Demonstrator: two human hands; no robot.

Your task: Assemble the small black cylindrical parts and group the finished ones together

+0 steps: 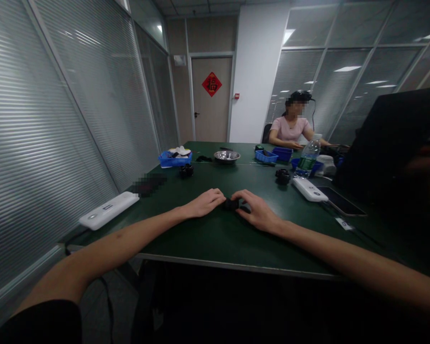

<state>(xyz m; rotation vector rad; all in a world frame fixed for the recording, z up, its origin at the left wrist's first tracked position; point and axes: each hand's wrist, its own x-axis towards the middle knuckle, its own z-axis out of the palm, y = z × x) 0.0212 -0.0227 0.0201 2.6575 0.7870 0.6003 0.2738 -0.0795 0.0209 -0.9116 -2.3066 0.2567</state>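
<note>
A small black object (pixel 231 204) sits on the dark green table between my two hands; its kind is too dark to make out. My left hand (pixel 205 203) reaches in from the left, palm down, its fingers together and the tips closed at the object's left side. From the right, my right hand (pixel 257 211) curves its thumb and fingers around the object's other side. A darker piece shows beneath the right palm, partly hidden by the thumb. Beyond the hands stand two black lumpy parts, one at the left (pixel 186 170) and another at the right (pixel 283 177).
A steel bowl (pixel 227 156), a filled blue basket (pixel 175 158) and more blue trays (pixel 266 156) stand farther back. White power banks (pixel 109 210) lie on both sides. At right are a water bottle (pixel 308 157), a phone (pixel 339 200) and a dark monitor (pixel 390 143). A person (pixel 292 126) sits opposite.
</note>
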